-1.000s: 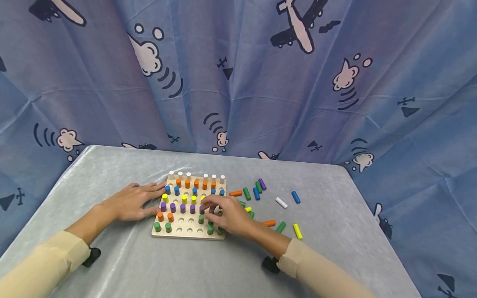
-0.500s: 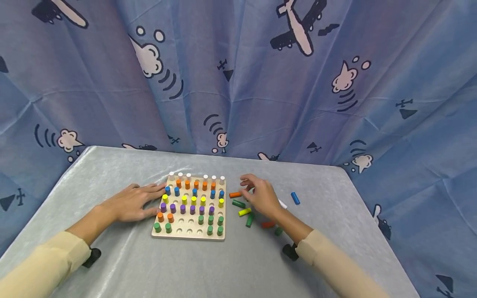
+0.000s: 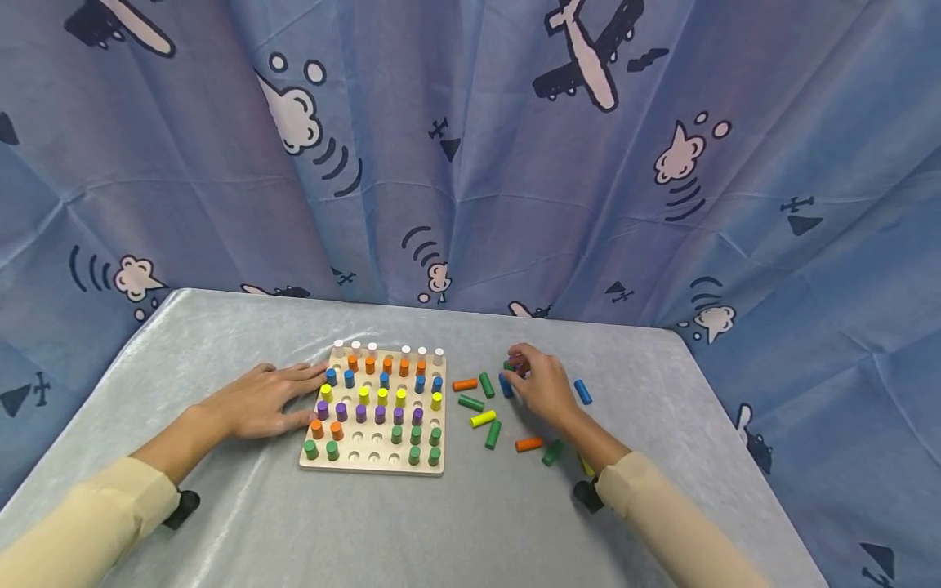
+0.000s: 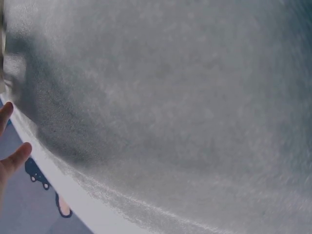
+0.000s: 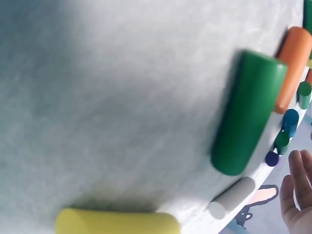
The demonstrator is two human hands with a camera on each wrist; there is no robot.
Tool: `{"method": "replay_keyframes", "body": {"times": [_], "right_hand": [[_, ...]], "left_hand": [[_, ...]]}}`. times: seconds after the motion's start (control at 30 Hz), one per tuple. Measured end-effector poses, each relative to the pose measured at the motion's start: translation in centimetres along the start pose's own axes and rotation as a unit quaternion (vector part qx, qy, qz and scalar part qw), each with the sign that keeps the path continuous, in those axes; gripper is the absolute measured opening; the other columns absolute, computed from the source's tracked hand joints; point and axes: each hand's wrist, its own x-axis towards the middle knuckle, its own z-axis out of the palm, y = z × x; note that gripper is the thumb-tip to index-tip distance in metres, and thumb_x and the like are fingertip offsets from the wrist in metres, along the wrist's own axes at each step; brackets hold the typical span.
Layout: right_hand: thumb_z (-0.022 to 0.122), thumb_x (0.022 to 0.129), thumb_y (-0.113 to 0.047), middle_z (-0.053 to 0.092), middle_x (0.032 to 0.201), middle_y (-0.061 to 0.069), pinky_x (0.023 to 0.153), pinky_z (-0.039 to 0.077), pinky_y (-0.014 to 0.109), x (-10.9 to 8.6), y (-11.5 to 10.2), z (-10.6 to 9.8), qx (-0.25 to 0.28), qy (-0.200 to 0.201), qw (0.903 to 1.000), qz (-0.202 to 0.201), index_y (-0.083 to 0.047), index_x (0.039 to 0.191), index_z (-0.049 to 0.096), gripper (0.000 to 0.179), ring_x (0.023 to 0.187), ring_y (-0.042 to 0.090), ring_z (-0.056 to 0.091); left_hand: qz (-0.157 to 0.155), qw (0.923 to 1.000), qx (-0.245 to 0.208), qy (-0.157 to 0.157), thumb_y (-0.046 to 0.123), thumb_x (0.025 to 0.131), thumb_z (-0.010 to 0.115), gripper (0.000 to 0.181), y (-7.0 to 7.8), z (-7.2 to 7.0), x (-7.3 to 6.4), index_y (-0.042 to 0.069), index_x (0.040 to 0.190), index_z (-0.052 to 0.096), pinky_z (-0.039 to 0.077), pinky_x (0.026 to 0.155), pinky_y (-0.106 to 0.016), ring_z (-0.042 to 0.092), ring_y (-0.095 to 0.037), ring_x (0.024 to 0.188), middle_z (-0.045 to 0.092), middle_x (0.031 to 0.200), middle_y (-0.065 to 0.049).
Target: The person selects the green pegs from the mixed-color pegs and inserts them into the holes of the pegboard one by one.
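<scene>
A wooden pegboard (image 3: 371, 469) stands on the table with rows of white, orange, blue, yellow, purple and green pegs, some holes bare. My left hand (image 3: 260, 400) lies flat by its left side, straight fingers touching the edge. To the right, my right hand (image 3: 546, 387) hovers over loose pegs with thumb and fingers apart and slightly bent. Just by its fingertips are a blue peg (image 3: 506, 385) and a green peg (image 3: 508, 365); the hand mostly hides a purple peg (image 5: 272, 159), which the right wrist view shows. No peg is visible in that hand.
More loose pegs lie between board and right hand: an orange peg (image 3: 465, 385), a yellow peg (image 3: 483, 419) and several green ones. Another blue peg (image 3: 583, 392) lies farther right. A white peg (image 5: 231, 197) shows in the right wrist view. A patterned curtain (image 3: 470, 163) hangs behind the table.
My right hand has left the board and moved right to the loose pegs at the back. A green peg now stands where the hand was. The left hand has stayed put.
</scene>
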Motion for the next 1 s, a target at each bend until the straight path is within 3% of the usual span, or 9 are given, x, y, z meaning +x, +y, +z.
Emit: {"method": "replay_keyframes", "body": {"times": [0.4,1.0], "right_hand": [[0.075,0.089,-0.007,0.073,0.106,0.012,0.081,0.057,0.042,-0.1,0.9,0.4,-0.019,-0.014,0.9991,0.036,-0.003,0.114,0.068,0.026,0.088,0.024,0.07],[0.077,0.084,-0.003,0.072,0.102,0.011,0.077,0.057,0.038,0.1,0.8,1.0,-0.032,-0.02,0.9985,0.039,-0.002,0.114,0.068,0.031,0.083,0.02,0.068]], "left_hand": [[0.0,1.0,-0.001,0.0,0.053,0.099,0.051,0.069,0.1,0.0,0.0,0.006,0.148,0.047,0.035,0.101,-0.067,0.038,-0.04,0.141,0.036,0.158,-0.013],[-0.003,1.0,-0.001,-0.001,0.055,0.098,0.05,0.07,0.1,-0.1,0.0,0.006,0.148,0.047,0.036,0.101,-0.065,0.038,-0.039,0.141,0.035,0.158,-0.012]]}}
